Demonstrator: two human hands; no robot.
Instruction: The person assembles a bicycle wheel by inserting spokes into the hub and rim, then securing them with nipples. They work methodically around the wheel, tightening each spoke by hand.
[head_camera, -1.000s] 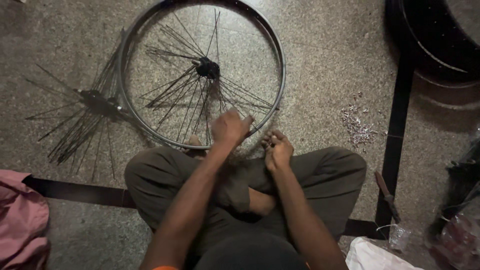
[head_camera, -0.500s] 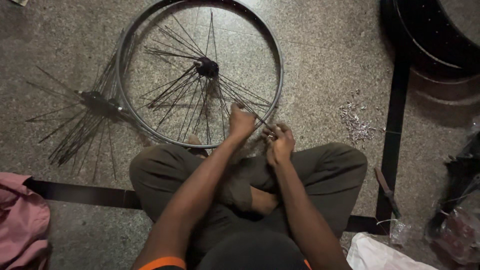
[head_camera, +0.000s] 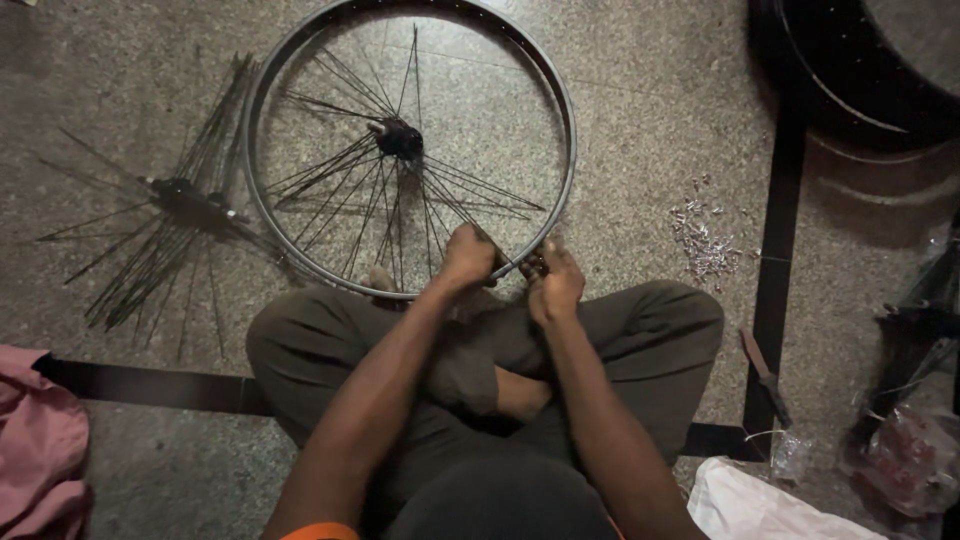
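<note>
I sit cross-legged on a speckled stone floor with a bicycle wheel rim (head_camera: 262, 100) lying flat in front of my knees. Thin spokes fan out from its dark hub (head_camera: 399, 138) toward the near edge. My left hand (head_camera: 468, 256) is closed around a spoke just inside the rim's near edge. My right hand (head_camera: 553, 283) pinches a small part against the rim right beside it. The two hands almost touch.
A second hub with loose spokes (head_camera: 185, 200) lies left of the rim. A heap of small metal nipples (head_camera: 703, 238) sits to the right. Dark rims (head_camera: 860, 70) rest at top right. Pink cloth (head_camera: 35, 440), a tool (head_camera: 765, 375) and plastic bags (head_camera: 780, 500) lie near me.
The wheel has turned a little and shifted right in view. Both hands have stayed at the near rim edge, moving slightly right along it.
</note>
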